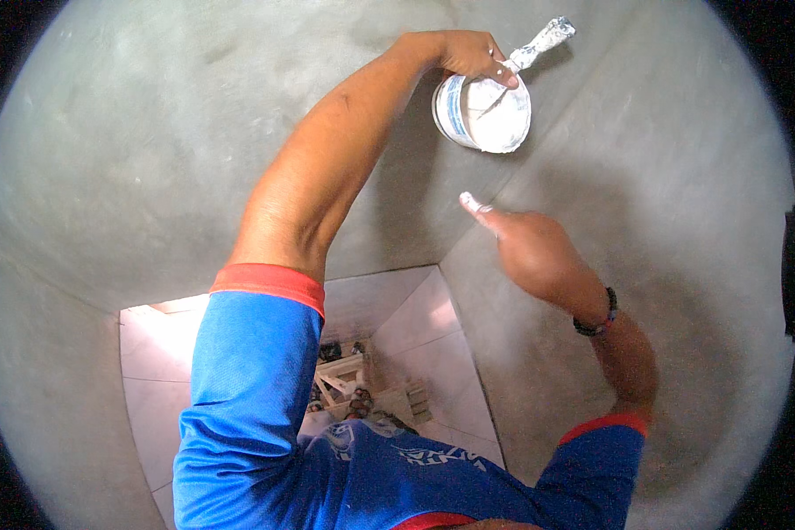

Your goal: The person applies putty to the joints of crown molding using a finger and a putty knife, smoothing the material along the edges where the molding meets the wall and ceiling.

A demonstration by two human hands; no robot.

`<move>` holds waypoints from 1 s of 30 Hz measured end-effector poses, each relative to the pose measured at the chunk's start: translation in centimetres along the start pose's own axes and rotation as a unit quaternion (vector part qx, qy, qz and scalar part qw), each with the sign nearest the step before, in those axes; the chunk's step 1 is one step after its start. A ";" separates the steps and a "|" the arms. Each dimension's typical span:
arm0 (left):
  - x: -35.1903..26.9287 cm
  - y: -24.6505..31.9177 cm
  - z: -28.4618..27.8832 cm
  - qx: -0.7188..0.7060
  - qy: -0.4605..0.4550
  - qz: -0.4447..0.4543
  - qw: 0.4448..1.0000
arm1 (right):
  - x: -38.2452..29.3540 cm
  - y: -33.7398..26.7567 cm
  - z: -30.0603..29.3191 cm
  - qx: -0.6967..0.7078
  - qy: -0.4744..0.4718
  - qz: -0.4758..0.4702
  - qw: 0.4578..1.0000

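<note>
High in the view, my left hand (pixel 480 59) grips the rim of a small round tub (pixel 454 112), thumb over the edge. White paste (pixel 507 122) coats the inside of the tub, and its side bears writing. A handle (pixel 542 43) caked in white sticks out past my thumb at the upper right; the rest of this tool is mostly hidden. My right hand (pixel 540 255), slightly blurred, is below the tub near the wall corner. One finger points up and left, its tip covered in white paste. Its other fingers and palm are hidden from me.
Grey plastered walls (pixel 238 86) meet in a corner line running down below the tub. Pale tiles (pixel 430 371) begin lower down. Far beneath stand a wooden frame (pixel 338 377) and my feet (pixel 360 401). A dark object (pixel 792 271) shows at the right rim.
</note>
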State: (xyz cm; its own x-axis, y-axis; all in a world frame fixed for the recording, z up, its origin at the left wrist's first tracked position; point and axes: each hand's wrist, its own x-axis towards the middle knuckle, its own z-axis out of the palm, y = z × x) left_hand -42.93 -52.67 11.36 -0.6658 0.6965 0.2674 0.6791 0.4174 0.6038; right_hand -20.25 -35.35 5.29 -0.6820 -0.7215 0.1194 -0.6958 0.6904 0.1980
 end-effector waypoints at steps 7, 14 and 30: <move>-4.2 0.6 1.3 -0.034 0.065 0.066 0.995 | -0.1 -0.7 2.5 0.927 0.146 -0.019 0.345; -10.1 2.4 2.4 -0.066 0.186 0.006 0.980 | -5.7 -4.4 5.8 0.934 0.097 0.105 0.328; -38.0 15.7 30.2 -0.253 0.436 -0.513 0.695 | -9.2 -3.6 9.8 0.608 -0.303 0.207 0.704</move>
State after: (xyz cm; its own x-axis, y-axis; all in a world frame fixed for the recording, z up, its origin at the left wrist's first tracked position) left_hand 2.39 -55.01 -12.00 -0.8029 -0.5271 -0.2783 -0.3398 0.0210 0.9403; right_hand -13.70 -30.74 -6.09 -0.5978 -0.5456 -0.5874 0.1638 0.6341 -0.7557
